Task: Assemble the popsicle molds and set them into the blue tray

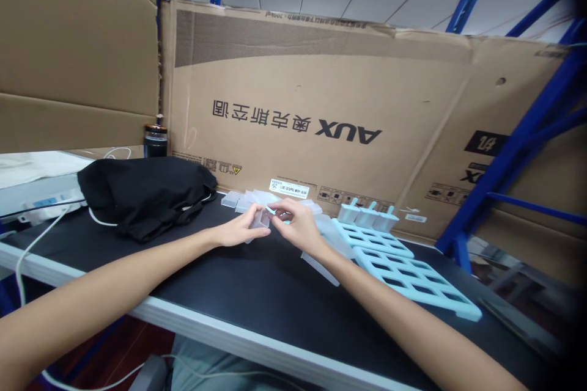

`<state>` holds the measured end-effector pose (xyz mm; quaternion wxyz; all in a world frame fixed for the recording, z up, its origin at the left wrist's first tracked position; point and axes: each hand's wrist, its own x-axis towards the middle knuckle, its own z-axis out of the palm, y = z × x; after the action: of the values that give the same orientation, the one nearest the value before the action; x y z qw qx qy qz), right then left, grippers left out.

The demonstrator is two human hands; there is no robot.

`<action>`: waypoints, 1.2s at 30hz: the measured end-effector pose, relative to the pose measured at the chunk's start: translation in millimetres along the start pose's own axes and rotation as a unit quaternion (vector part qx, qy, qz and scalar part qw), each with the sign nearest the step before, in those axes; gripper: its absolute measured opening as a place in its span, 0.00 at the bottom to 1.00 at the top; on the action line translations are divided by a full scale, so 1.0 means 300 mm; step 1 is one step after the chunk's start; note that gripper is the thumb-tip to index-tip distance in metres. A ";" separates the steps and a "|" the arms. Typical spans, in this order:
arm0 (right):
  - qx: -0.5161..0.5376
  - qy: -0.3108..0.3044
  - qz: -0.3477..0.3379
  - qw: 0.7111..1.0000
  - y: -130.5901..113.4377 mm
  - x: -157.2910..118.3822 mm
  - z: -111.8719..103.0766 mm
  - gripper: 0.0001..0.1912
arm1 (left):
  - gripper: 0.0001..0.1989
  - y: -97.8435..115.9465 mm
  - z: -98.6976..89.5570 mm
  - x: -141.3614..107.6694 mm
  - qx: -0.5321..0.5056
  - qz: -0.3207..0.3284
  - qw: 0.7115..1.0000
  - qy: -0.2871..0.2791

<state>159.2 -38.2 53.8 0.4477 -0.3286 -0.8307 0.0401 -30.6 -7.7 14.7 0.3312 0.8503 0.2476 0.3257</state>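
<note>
Near the back of the black table, my left hand (243,228) is closed around a clear plastic popsicle mould cup (262,220). My right hand (298,226) meets it from the right, fingertips pinching a small light-blue popsicle stick (270,211) at the cup's upper end. Whether the stick's base sits inside the cup cannot be made out. Several more clear cups (232,198) lie just behind my hands. To the right, three cups with blue sticks (367,216) stand together beside light-blue holder frames (417,276) with rectangular openings.
Translucent plastic pieces (321,267) lie under and beside my right forearm. A black cloth bundle (147,192) sits left, near a white power strip (50,204) and cables. A dark jar (155,140) stands behind it. Cardboard (293,85) walls the back; a blue rack post (513,140) rises right.
</note>
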 end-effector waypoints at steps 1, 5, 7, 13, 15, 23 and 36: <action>0.007 0.000 -0.003 1.000 0.000 -0.006 0.005 0.11 | 0.23 0.004 0.002 0.000 0.017 -0.003 1.000 0.006; 0.031 -0.010 -0.022 0.999 -0.007 -0.024 0.009 0.12 | 0.24 0.015 0.003 -0.003 0.034 -0.003 0.999 0.020; 0.044 -0.029 -0.035 0.998 -0.013 -0.030 0.006 0.12 | 0.24 0.011 0.003 -0.004 0.040 -0.003 0.999 0.025; 0.032 -0.081 -0.067 0.994 -0.025 -0.045 -0.008 0.14 | 0.28 -0.002 -0.001 -0.004 -0.016 0.020 1.000 -0.002; 0.025 -0.090 -0.075 0.993 -0.025 -0.046 -0.014 0.16 | 0.32 0.000 -0.002 -0.004 -0.041 0.025 0.999 -0.008; 0.016 -0.089 -0.088 0.992 -0.054 -0.055 -0.006 0.14 | 0.24 0.027 -0.017 -0.009 0.029 0.072 0.997 -0.019; -0.316 -0.269 0.167 0.894 0.207 0.098 -0.058 0.10 | 0.18 0.008 -0.023 -0.018 0.163 0.029 0.986 0.011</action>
<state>193.1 23.4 62.9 0.0662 -0.5636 -0.8210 -0.0631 -38.6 -9.9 18.2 0.1756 0.8962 0.2763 0.2994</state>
